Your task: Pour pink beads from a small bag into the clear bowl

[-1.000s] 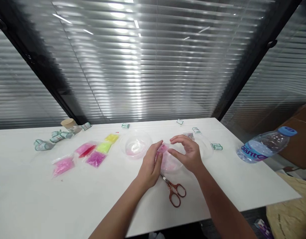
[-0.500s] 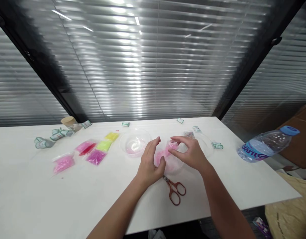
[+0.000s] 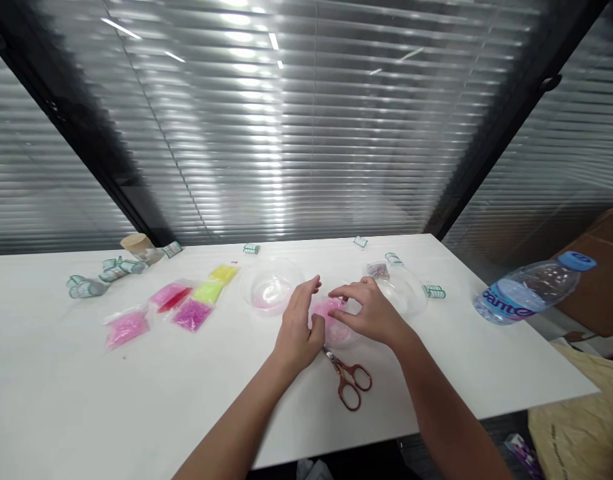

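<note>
My left hand (image 3: 297, 328) and my right hand (image 3: 367, 312) meet over a clear plastic bowl (image 3: 336, 331) near the table's middle. Between them is a small clear bag of pink beads (image 3: 327, 309). My right thumb and fingers pinch the bag from the right. My left hand curls against the bowl's left side with its fingers partly spread, thumb touching the pink bag. Red-handled scissors (image 3: 347, 379) lie on the table just in front of the bowl.
Two more clear bowls (image 3: 269, 287) (image 3: 404, 293) flank my hands. Pink, red, magenta and yellow bead bags (image 3: 186, 301) lie to the left. Small rolls (image 3: 89, 287) and a cup (image 3: 135, 244) sit far left. A water bottle (image 3: 529, 290) lies at the right edge.
Both hands have lowered the pink bag deeper into the bowl. My left fingers have spread apart from their earlier pinch. The view has shifted slightly.
</note>
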A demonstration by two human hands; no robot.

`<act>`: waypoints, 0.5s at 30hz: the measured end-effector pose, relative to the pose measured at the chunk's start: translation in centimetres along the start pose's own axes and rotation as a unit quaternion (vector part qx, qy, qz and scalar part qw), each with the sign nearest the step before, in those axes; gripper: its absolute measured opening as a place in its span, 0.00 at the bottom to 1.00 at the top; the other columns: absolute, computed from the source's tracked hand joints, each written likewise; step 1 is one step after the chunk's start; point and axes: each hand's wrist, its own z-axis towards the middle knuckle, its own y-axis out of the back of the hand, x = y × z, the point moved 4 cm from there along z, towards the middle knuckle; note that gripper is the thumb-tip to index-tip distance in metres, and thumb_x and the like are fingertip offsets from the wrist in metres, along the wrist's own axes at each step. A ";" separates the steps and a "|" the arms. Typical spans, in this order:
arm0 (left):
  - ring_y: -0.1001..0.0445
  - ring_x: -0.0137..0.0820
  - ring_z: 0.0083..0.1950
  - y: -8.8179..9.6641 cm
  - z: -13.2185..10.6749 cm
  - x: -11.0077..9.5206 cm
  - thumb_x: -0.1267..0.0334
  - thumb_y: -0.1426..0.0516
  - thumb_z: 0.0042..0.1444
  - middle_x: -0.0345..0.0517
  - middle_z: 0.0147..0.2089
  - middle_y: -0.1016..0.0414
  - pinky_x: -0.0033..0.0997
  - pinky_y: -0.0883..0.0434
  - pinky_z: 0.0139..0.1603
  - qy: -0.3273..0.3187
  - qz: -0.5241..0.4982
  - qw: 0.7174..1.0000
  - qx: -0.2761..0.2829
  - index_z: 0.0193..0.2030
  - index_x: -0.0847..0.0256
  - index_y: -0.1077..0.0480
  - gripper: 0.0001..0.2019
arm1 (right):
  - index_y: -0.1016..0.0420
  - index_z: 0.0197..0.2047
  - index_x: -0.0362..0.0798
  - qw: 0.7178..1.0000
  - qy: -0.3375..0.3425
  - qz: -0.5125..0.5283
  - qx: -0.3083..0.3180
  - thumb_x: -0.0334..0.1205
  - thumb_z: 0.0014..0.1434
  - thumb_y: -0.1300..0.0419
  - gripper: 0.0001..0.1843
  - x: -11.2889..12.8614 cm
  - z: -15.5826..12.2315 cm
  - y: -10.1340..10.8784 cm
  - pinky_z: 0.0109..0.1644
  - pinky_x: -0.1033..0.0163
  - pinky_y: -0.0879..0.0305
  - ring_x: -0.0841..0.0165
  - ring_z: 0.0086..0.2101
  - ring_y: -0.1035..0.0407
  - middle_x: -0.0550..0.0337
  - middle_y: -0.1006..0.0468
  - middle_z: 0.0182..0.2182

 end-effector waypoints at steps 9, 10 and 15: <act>0.31 0.36 0.54 -0.1 -0.1 0.0 0.80 0.53 0.49 0.52 0.55 0.33 0.45 0.29 0.55 -0.005 -0.004 1.000 -0.001 0.65 0.57 0.46 0.34 | 0.22 0.40 0.51 1.000 0.003 -0.021 -0.002 0.40 0.55 0.34 0.07 0.0 0.2 -0.2 0.49 0.51 0.46 0.64 0.33 0.26 0.61 0.17 0.33; 0.31 0.36 0.54 -0.1 -0.1 0.0 0.80 0.53 0.49 0.51 0.55 0.32 0.45 0.29 0.55 -0.005 -0.003 1.000 -0.001 0.64 0.57 0.46 0.34 | 0.22 0.40 0.51 1.000 0.003 -0.023 -0.008 0.41 0.55 0.34 0.08 0.1 0.2 -0.1 0.49 0.51 0.46 0.64 0.34 0.26 0.61 0.18 0.33; 0.31 0.36 0.54 -0.1 -0.1 0.1 0.80 0.53 0.49 0.51 0.55 0.33 0.45 0.29 0.55 -0.001 -0.002 1.000 0.000 0.64 0.57 0.46 0.34 | 0.22 0.39 0.52 0.999 -0.005 -0.031 -0.006 0.42 0.55 0.34 0.07 0.0 0.2 -0.1 0.49 0.51 0.47 0.64 0.33 0.27 0.62 0.18 0.32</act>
